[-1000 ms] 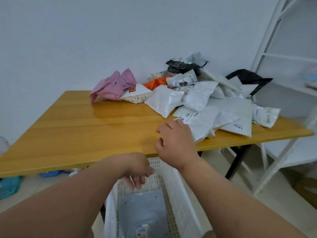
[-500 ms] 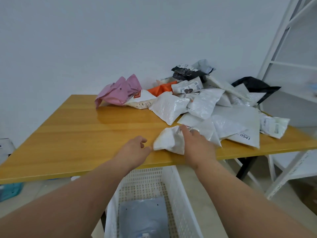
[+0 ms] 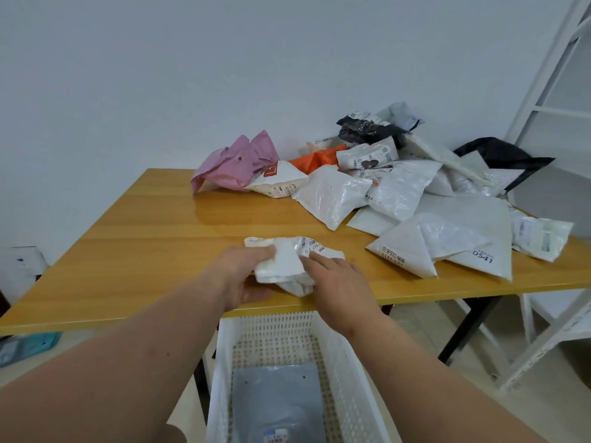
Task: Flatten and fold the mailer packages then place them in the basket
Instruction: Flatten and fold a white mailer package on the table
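Note:
A crumpled white mailer [image 3: 287,262] with a barcode label lies near the front edge of the wooden table [image 3: 128,247]. My left hand [image 3: 244,270] grips its left side, thumb under and fingers over it. My right hand [image 3: 339,279] rests on its right side with straight fingers. A heap of other mailers [image 3: 415,199], white, pink, orange and black, covers the back right of the table. Below the table edge stands a white perforated basket [image 3: 348,356] with a flat grey mailer [image 3: 278,401] on its bottom.
A white metal shelf frame [image 3: 550,123] stands at the right, close to the table's end. The table's black leg [image 3: 463,330] is right of the basket. A teal object [image 3: 28,345] lies on the floor at the left.
The crumpled white mailer has been pulled away from the heap toward the front middle of the table. My left hand came up from the basket and took hold of it.

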The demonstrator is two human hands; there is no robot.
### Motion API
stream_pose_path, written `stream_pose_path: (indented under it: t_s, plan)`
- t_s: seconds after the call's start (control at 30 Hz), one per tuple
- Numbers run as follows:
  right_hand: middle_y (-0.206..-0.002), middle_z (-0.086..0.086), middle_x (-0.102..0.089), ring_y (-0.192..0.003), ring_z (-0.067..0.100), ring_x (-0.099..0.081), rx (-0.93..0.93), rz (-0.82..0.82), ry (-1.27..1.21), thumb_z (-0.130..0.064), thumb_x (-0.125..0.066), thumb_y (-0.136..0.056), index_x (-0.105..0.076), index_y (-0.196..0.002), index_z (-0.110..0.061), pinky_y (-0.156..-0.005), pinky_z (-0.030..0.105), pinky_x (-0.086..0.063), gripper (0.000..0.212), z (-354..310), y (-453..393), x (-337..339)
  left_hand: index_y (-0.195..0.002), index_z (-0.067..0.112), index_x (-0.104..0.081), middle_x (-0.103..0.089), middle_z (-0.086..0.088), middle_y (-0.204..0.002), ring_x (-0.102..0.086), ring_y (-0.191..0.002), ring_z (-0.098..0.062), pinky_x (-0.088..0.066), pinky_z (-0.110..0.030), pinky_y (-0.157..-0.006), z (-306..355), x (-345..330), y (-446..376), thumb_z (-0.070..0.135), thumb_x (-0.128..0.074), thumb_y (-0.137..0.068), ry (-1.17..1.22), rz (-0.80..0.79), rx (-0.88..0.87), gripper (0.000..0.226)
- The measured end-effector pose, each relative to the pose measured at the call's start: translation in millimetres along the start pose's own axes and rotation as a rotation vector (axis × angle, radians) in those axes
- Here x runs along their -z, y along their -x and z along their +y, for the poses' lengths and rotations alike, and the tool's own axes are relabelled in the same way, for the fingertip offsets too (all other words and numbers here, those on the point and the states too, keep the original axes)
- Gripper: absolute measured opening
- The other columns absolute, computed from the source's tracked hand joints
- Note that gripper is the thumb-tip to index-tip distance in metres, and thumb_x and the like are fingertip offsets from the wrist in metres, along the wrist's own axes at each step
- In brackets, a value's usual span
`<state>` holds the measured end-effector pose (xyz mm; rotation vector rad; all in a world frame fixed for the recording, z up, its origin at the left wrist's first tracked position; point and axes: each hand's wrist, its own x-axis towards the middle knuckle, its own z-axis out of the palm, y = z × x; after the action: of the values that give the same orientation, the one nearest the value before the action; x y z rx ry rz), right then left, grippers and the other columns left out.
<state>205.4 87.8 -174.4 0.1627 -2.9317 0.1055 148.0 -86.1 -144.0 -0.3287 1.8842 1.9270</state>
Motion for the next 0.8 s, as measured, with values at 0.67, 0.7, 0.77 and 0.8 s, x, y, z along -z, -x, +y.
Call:
stream_pose_path:
  t_s: [0.67,0.7,0.77,0.8]
  plan:
    - [-0.105,-0.011,-0.066,-0.101,0.011,-0.055,-0.229,0.235,-0.518,-0.048,-0.051,-0.086,-0.070,-0.099,-0.030,-0.090,0.036,-0.045,0.029,-5.8,-32.5,17.5,-0.119,0.029,-0.060,-0.071,0.002,-0.102,-0.069,-0.088,-0.019,-0.057,-0.034,-0.072,1.6,39.4,-20.3,-0.001,-0.064,-0.089,-0.281,0.017,-0.324,0.042]
    - [-0.121,-0.005,-0.059,-0.115,0.016,-0.049,-0.258,0.202,-0.477,-0.049,-0.049,-0.091,-0.065,-0.117,-0.027,-0.098,0.038,-0.041,0.037,-7.0,-36.5,18.7,-0.117,0.027,-0.062,-0.072,0.001,-0.104,-0.069,-0.090,-0.020,-0.057,-0.035,-0.075,3.8,40.5,-19.4,-0.002,-0.064,-0.089,-0.313,-0.039,-0.320,0.040]
    - [-0.126,-0.001,-0.053,-0.121,0.022,-0.046,-0.281,0.044,-0.485,-0.054,-0.044,-0.095,-0.055,-0.123,-0.025,-0.102,0.043,-0.040,0.042,-10.1,-41.4,21.7,-0.114,0.027,-0.066,-0.074,0.000,-0.105,-0.070,-0.095,-0.023,-0.057,-0.043,-0.086,6.7,40.8,-17.8,-0.003,-0.064,-0.088,-0.378,-0.137,-0.317,0.040]
    - [-0.116,-0.002,-0.055,-0.112,0.021,-0.052,-0.286,-0.029,-0.558,-0.055,-0.044,-0.095,-0.054,-0.114,-0.025,-0.097,0.043,-0.044,0.037,-12.2,-42.8,22.3,-0.112,0.027,-0.067,-0.074,0.000,-0.104,-0.071,-0.095,-0.024,-0.056,-0.045,-0.088,8.1,40.6,-17.0,-0.004,-0.063,-0.088,-0.417,-0.173,-0.317,0.040]
